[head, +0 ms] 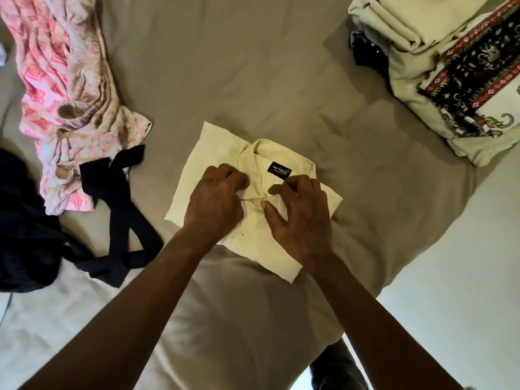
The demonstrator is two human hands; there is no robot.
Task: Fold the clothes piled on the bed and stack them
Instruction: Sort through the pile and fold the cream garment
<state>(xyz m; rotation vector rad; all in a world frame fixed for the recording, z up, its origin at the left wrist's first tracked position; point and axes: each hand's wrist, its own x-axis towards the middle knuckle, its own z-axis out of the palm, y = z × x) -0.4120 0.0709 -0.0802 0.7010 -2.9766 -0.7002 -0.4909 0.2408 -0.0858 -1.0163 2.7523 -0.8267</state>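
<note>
Two hands at work in the head view, both on one garment. Your left hand [216, 201] sits knuckles-up on the pale yellow shirt [202, 167], fingers curled in tight at the left wing of the collar [260, 150], gripping cloth there. Your right hand [298, 218] is beside it, thumb and forefinger pinched together on the front opening just below the collar, the other fingers bent and spread above the cloth. The shirt lies folded into a rough rectangle, collar away from you, near the middle of the bed sheet [239, 66], a taupe one, creased. A black neck label [279, 170] reading NO FUSS shows inside the collar, between your two hands. One white button [244, 232] shows on the front, just by your left wrist. To your left, a pink patterned garment [64, 88] lies crumpled and unfolded, well apart from the shirt. A dark garment [123, 209] with long straps overlaps the pink one's near edge and trails toward you; its bulk is a dark heap at the left border. At upper right sits the folded stack [408, 29]: cream pieces, a dark piece showing between layers, and an elephant-print cloth [475, 74] with red and black borders on top. Pale floor [464, 263] shows past the bed's right edge.
</note>
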